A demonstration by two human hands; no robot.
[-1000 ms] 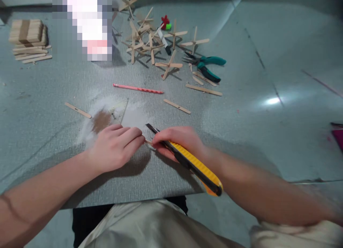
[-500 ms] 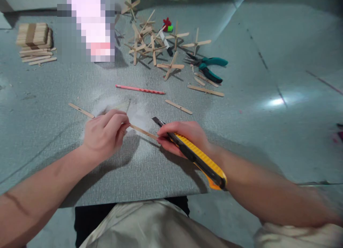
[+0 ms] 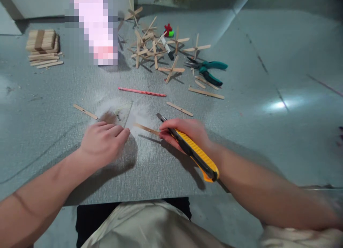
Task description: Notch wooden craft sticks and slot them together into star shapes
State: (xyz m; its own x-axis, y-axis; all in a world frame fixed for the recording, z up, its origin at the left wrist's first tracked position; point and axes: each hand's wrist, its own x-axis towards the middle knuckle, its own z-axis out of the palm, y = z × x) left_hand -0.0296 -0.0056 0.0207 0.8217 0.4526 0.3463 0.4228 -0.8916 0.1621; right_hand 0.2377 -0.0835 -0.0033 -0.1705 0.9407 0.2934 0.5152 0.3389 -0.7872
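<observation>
My right hand [image 3: 187, 133] is closed around a yellow and black utility knife [image 3: 197, 153], its blade out and pointing up and left. The same hand pinches one end of a wooden craft stick [image 3: 147, 128] between thumb and fingers. Across from the stick's free end, my left hand [image 3: 105, 139] is off the stick, its fingers bent loosely and their tips partly hidden. It lies at the near edge of a clear set square [image 3: 123, 115]. Two notched craft sticks lie close by, one [image 3: 85, 111] to the left and another [image 3: 179, 109] to the right.
A pink pencil [image 3: 142, 92] lies beyond my hands. Behind it are several crossed-stick pieces [image 3: 171, 69], a white glue-like tube [image 3: 166, 47] and green-handled pliers [image 3: 207, 67]. Bundled craft sticks [image 3: 41, 40] are stacked at far left. A pixelated upright object [image 3: 103, 37] stands nearby.
My left hand has let go of the craft stick and drawn slightly away from it. The stick now stays in my right hand alone, with the knife still held.
</observation>
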